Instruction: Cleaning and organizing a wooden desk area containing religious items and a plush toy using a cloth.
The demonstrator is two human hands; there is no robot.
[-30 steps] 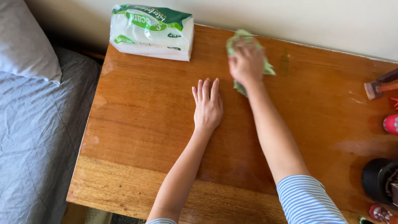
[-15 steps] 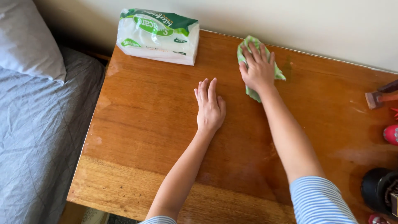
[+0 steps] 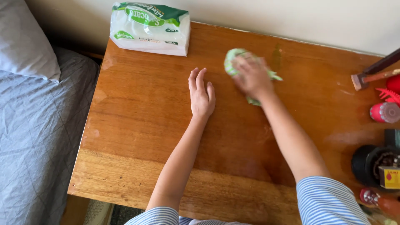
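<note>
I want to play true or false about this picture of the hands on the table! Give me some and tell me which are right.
1. The right hand presses a green cloth on the wooden table. True.
2. The left hand holds the cloth too. False: it lies flat and empty on the table, apart from the cloth.
3. A white and green soft pack sits at the table's far edge by the wall. True.
4. The pack lies on the bed. False: it is on the table; the bed stands beside the table.
5. The sleeves are plain red. False: they are blue and white striped.
</note>
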